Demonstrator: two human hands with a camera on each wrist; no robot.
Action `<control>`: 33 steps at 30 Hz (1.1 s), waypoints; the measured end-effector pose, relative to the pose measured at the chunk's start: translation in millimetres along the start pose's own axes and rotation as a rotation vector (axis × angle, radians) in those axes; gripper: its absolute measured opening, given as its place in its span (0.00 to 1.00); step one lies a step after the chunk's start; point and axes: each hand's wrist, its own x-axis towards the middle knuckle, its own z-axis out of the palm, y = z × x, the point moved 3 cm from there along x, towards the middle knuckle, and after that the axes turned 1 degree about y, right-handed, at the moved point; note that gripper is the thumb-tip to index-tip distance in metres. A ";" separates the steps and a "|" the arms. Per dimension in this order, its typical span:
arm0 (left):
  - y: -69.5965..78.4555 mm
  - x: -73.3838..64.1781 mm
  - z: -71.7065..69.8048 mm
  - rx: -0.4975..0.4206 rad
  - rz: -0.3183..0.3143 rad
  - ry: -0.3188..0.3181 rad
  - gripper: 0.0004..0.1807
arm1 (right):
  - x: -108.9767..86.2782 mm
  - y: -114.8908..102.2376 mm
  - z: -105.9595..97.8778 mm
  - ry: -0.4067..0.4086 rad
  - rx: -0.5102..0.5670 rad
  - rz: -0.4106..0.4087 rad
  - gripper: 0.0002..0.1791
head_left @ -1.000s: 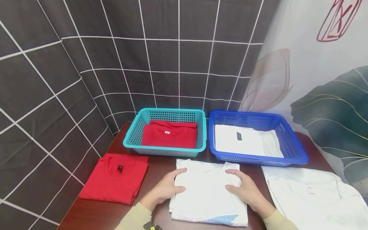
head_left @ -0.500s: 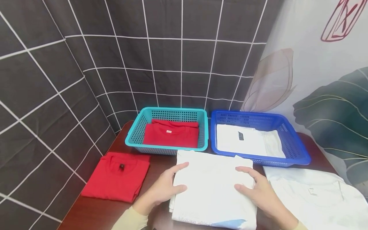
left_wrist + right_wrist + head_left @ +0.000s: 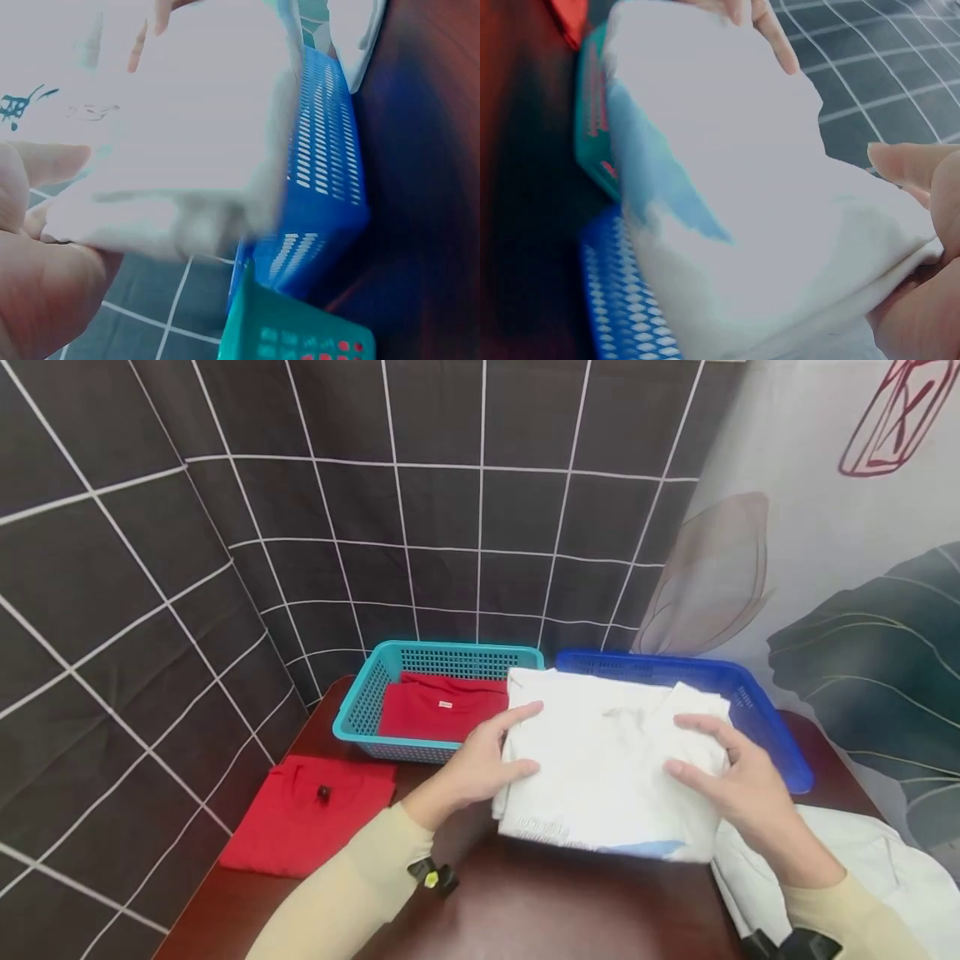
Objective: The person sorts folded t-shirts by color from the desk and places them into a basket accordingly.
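A folded white T-shirt (image 3: 600, 760) with grey lettering and a blue print along its near edge hangs above the table in both hands. My left hand (image 3: 491, 756) grips its left side, thumb and index finger on top, the other fingers hidden beneath. On the opposite side my right hand (image 3: 738, 777) grips it the same way. The shirt covers much of the blue basket (image 3: 772, 739) behind it and overlaps the teal basket's right end in the head view. In the right wrist view the blue print (image 3: 667, 172) shows on the shirt's front.
The teal basket (image 3: 360, 710) holds folded red shirts (image 3: 427, 714). Another folded red T-shirt (image 3: 300, 827) lies at the table's left. More white clothing (image 3: 862, 852) lies on the right, partly behind my right arm. A dark grid-patterned curtain (image 3: 442, 502) hangs behind the table.
Both hands have lifted the folded white T-shirt off the table and carried it forward and right, toward the blue basket. It now hides the white shirts inside that basket.
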 end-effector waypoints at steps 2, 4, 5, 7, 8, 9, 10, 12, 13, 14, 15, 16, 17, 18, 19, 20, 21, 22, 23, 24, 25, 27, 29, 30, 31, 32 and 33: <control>9.1 15.8 1.4 -0.036 0.023 0.013 0.41 | 12.6 -0.1 -8.4 -0.016 0.009 -0.003 0.34; 23.7 27.4 2.0 -0.063 0.043 0.023 0.39 | 24.2 1.0 -14.9 -0.027 0.012 -0.004 0.35; 31.1 33.2 2.0 -0.085 0.053 0.023 0.38 | 29.7 2.3 -17.8 -0.028 0.029 -0.004 0.36; 40.4 45.6 2.6 -0.132 0.080 0.019 0.36 | 40.8 4.9 -23.1 -0.024 0.069 -0.015 0.36; 46.5 51.0 2.7 -0.150 0.084 0.018 0.35 | 46.3 6.5 -25.6 -0.028 0.094 -0.011 0.36; 50.2 56.3 3.1 -0.167 0.083 0.019 0.34 | 51.3 8.2 -28.2 -0.029 0.110 -0.006 0.36; 49.3 63.8 4.6 -0.183 0.078 0.016 0.33 | 56.1 10.3 -31.3 -0.028 0.113 -0.001 0.35; 45.8 79.4 8.9 -0.214 0.067 0.008 0.33 | 64.7 13.9 -37.7 -0.026 0.102 0.016 0.35; 43.0 86.8 11.7 -0.225 0.058 0.002 0.34 | 68.4 15.9 -40.8 -0.030 0.101 0.025 0.35; 40.1 93.7 14.6 -0.236 0.052 -0.003 0.34 | 72.0 18.1 -43.9 -0.032 0.091 0.032 0.35; 36.8 100.7 17.7 -0.246 0.043 -0.007 0.34 | 75.6 20.6 -47.2 -0.031 0.079 0.034 0.35; 33.6 107.2 21.0 -0.257 0.037 -0.011 0.34 | 79.3 23.5 -50.1 -0.034 0.070 0.038 0.35; 31.8 112.4 23.6 -0.273 0.034 -0.014 0.34 | 83.2 26.3 -52.5 -0.040 0.073 0.041 0.35; 30.0 116.9 26.1 -0.284 0.026 -0.012 0.34 | 86.8 29.1 -54.9 -0.050 0.072 0.044 0.35; 28.8 121.2 29.1 -0.288 0.017 -0.008 0.34 | 89.7 32.2 -57.7 -0.060 0.085 0.050 0.35; 27.5 125.3 32.1 -0.298 0.006 -0.003 0.33 | 92.2 35.5 -60.6 -0.071 0.085 0.060 0.35; 26.1 129.4 35.2 -0.319 -0.005 -0.001 0.33 | 94.7 38.9 -63.0 -0.085 0.098 0.070 0.35; 24.6 132.9 38.4 -0.341 -0.018 0.002 0.33 | 96.8 42.3 -65.0 -0.099 0.107 0.082 0.35; 22.7 136.5 41.5 -0.360 -0.028 0.004 0.33 | 98.3 46.0 -67.2 -0.111 0.112 0.094 0.35; 20.5 139.4 44.9 -0.378 -0.041 0.007 0.33 | 99.1 49.8 -69.2 -0.123 0.113 0.109 0.34; 18.3 142.7 48.8 -0.396 -0.053 0.007 0.33 | 100.3 54.4 -70.6 -0.131 0.122 0.125 0.34; 12.7 147.9 56.6 -0.418 -0.066 0.004 0.33 | 101.8 63.8 -71.7 -0.143 0.144 0.149 0.35; 5.8 150.2 64.2 -0.409 -0.088 -0.004 0.33 | 102.0 73.9 -70.6 -0.161 0.156 0.173 0.36; 1.9 150.4 67.7 -0.393 -0.108 -0.007 0.33 | 102.0 78.9 -68.8 -0.175 0.171 0.181 0.36; -2.0 150.5 70.9 -0.376 -0.122 -0.013 0.33 | 102.2 83.9 -66.8 -0.187 0.184 0.190 0.37; -5.6 150.1 73.6 -0.356 -0.139 -0.018 0.33 | 102.1 88.6 -65.1 -0.200 0.190 0.196 0.38; -8.8 149.4 75.9 -0.337 -0.155 -0.020 0.34 | 101.9 92.6 -63.3 -0.215 0.195 0.200 0.39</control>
